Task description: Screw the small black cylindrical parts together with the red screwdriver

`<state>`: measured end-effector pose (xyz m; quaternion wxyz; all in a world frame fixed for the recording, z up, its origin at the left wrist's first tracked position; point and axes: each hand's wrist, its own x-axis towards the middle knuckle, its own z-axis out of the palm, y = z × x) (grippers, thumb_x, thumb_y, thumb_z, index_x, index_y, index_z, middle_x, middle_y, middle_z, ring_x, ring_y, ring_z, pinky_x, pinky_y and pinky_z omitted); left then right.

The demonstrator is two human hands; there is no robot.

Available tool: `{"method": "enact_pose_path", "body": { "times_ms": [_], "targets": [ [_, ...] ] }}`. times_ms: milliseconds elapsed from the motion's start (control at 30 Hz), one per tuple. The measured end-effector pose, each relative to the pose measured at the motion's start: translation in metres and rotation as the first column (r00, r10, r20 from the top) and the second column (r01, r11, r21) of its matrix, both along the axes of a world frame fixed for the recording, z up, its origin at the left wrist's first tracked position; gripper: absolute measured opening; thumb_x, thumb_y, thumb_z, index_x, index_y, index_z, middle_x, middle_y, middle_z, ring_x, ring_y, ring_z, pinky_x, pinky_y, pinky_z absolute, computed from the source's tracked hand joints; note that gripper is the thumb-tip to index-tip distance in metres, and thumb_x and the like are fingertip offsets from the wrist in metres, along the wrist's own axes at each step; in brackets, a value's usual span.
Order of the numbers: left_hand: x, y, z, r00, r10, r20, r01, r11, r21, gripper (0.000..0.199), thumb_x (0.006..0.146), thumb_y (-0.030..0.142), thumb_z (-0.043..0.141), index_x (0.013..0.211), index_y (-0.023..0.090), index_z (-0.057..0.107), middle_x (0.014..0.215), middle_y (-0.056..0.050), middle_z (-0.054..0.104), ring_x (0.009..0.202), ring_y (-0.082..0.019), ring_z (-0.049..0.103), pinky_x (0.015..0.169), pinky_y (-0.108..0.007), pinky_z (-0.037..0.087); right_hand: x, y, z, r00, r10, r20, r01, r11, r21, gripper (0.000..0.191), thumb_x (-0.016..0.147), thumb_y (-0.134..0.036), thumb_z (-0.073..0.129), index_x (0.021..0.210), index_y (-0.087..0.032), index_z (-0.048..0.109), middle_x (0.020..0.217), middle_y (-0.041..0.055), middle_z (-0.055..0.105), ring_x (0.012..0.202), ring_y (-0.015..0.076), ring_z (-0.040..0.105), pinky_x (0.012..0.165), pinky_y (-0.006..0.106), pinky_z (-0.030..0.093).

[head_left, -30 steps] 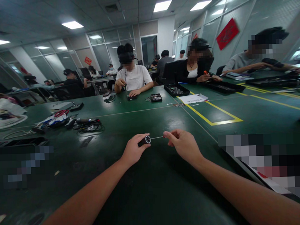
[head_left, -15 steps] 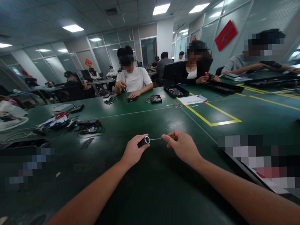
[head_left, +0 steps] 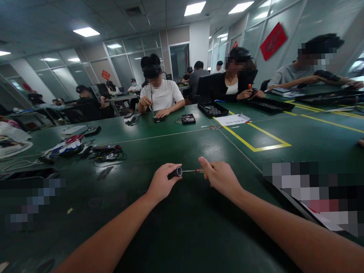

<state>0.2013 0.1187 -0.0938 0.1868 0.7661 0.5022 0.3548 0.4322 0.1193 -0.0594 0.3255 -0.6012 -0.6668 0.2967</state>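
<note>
My left hand (head_left: 162,180) is closed around a small black flashlight (head_left: 175,173), whose silver-ringed round end faces me. My right hand (head_left: 223,176) grips a thin screwdriver (head_left: 197,170) by its reddish handle, with the thumb raised off it. The screwdriver's slim metal shaft reaches left to the side of the flashlight. Whether the tip enters a screw or only touches the side is too small to tell. Both hands are just above the green tabletop (head_left: 179,232).
Bundled cables (head_left: 109,153) and gloves (head_left: 67,147) lie to the left. A black tray (head_left: 28,173) sits at the far left, and a tray edge with papers (head_left: 328,223) at the right. Yellow tape (head_left: 272,148) marks the table. Across it, a person in a white shirt (head_left: 165,93) works.
My right thumb has lifted off the screwdriver handle, so more of the handle shows. The flashlight and my left hand stay nearly in place.
</note>
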Motion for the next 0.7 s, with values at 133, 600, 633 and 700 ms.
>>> {"method": "enact_pose_path", "body": {
  "times_ms": [133,600,633,700],
  "targets": [
    [0.0,-0.002,0.0,1.0,0.009,-0.017,-0.009,1.0,-0.015,0.044,0.088,0.017,0.073,0.13,0.028,0.065,0.123,-0.004,0.067,0.117,-0.022,0.06,0.105,-0.042,0.045,0.0,0.003,-0.002,1.0,-0.018,0.017,0.017,1.0,0.019,0.07,0.094,-0.071,0.037,0.05,-0.022,0.058,0.045,0.0014,0.054,0.045,0.0159,0.054,0.052,0.031,0.036],
    [0.002,-0.001,0.002,0.994,0.003,-0.106,-0.005,1.0,-0.021,0.044,0.087,0.02,0.073,0.129,0.028,0.065,0.122,-0.004,0.068,0.116,-0.025,0.06,0.106,-0.046,0.043,0.0,0.009,-0.013,0.983,0.067,-0.169,-0.048,0.992,0.114,0.03,0.092,-0.047,0.055,0.086,-0.021,0.069,0.072,0.0017,0.067,0.064,0.0184,0.061,0.06,0.031,0.043],
    [0.002,-0.002,0.002,0.994,0.006,-0.109,-0.008,1.0,-0.02,0.044,0.087,0.02,0.073,0.129,0.029,0.065,0.122,-0.004,0.068,0.116,-0.025,0.06,0.106,-0.046,0.043,0.0,0.01,-0.015,0.98,0.08,-0.182,-0.059,0.991,0.118,0.031,0.092,-0.048,0.054,0.088,-0.02,0.069,0.076,0.0026,0.069,0.068,0.0191,0.063,0.062,0.031,0.044],
    [0.002,-0.002,0.002,0.994,0.016,-0.109,-0.018,1.0,-0.019,0.044,0.087,0.021,0.073,0.13,0.029,0.064,0.123,-0.004,0.068,0.117,-0.025,0.059,0.106,-0.046,0.044,0.0,0.011,-0.018,0.974,0.089,-0.208,-0.069,0.992,0.101,0.039,0.094,-0.054,0.05,0.09,-0.021,0.07,0.075,0.0027,0.068,0.068,0.0195,0.063,0.061,0.031,0.044]
  ]
}}
